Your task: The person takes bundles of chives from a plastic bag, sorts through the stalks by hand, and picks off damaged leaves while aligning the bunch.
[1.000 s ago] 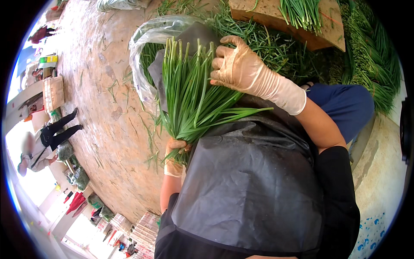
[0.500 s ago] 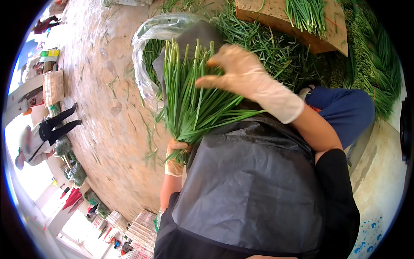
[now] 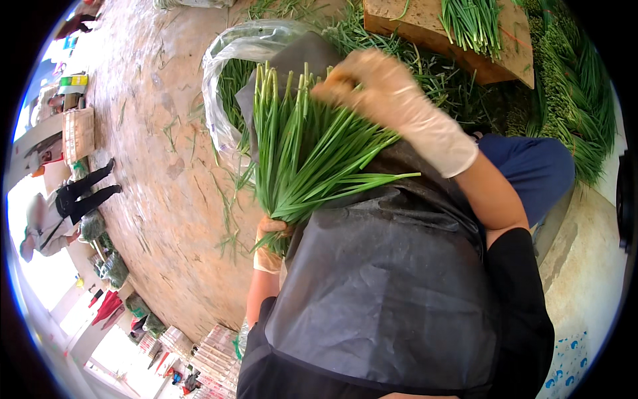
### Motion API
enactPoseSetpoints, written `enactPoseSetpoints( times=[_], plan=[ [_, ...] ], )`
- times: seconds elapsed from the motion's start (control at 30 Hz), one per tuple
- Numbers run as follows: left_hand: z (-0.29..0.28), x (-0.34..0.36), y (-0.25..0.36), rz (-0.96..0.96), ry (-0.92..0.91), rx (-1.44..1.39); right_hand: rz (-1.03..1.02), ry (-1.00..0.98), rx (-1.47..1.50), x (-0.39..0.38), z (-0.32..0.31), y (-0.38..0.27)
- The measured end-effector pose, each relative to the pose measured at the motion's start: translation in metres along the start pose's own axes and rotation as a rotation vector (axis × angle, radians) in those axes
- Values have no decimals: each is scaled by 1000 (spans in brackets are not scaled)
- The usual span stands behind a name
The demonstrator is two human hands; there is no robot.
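Note:
A bunch of long green chives stands upright in front of me, its pale cut ends upward and several stalks fanning out to the right. My left hand, in a thin pale glove, is wrapped round the low end of this bunch. At the top, my gloved right hand has its fingers curled in at the pale stalk ends, closed on some of them; its fingertips are partly hidden. A dark apron covers my lap just below the bunch.
Behind the bunch is a clear plastic bag with greens inside. Loose cut greens lie beyond my right hand. A wooden block carries more chives, and a tall pile of bundles is at right. A person stands far left.
My right hand has risen slightly and its fingers, spread before, have curled in at the stalk ends. Some stalks now spread further right. The left hand keeps its hold.

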State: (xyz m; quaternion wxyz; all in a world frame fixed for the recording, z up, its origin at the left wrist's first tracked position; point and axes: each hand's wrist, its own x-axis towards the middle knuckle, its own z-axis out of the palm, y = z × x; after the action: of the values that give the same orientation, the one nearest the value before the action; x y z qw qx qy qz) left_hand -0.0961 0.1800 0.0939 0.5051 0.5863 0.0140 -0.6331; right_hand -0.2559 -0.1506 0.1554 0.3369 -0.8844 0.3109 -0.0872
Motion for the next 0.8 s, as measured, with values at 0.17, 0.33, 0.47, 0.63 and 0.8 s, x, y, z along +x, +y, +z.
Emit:
enactPoseSetpoints(
  times=[0.17,0.33,0.47,0.63,0.8],
  plan=[
    [3,3,2,3,-11,16,8,-123,272,12,29,1],
    [6,6,1,-3,-24,12,267,162,-160,28,-19,82],
    [7,9,-3,1,-19,1,-286,260,-171,15,-10,18],
    [18,19,-3,-3,-38,-6,-469,-220,-399,10,34,-30],
    [16,18,-7,4,-34,-16,-541,-44,-180,0,57,-18]
  ],
)
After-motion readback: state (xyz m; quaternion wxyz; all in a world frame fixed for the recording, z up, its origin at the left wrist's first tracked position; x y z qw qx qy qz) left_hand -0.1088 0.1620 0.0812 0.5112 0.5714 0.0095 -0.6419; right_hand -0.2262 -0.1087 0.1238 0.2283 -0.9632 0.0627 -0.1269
